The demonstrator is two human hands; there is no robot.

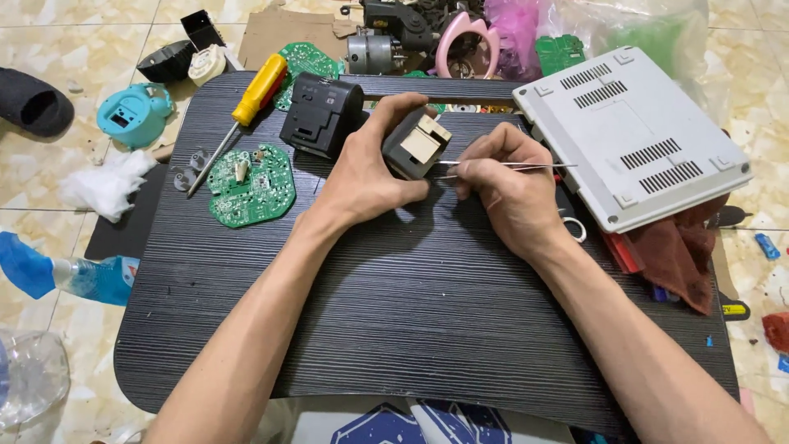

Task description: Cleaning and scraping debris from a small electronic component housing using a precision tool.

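Two hands are working over the black ribbed lap table (pixel 394 312): I'm gripping a small dark grey plastic block with a tan square insert (pixel 415 144) in my left hand (pixel 362 177), fingers wrapped around it just above the tabletop. My right hand (pixel 505 193) is pinching thin metal tweezers (pixel 501 164), tips touching the block. I'm seeing a black box-shaped housing (pixel 320 115) just behind, a round green circuit board (pixel 251 185) and yellow-handled screwdriver (pixel 242 111) left, a grey vented casing (pixel 633 136) right.

I saw a yellow-handled screwdriver (pixel 246 111) beside a round green circuit board (pixel 251 185) on the black tabletop (pixel 411 312). A grey vented casing (pixel 629 131) lay tilted at the right edge, over a dark red rag (pixel 682 255). A teal shell (pixel 134 113) sat on the floor.
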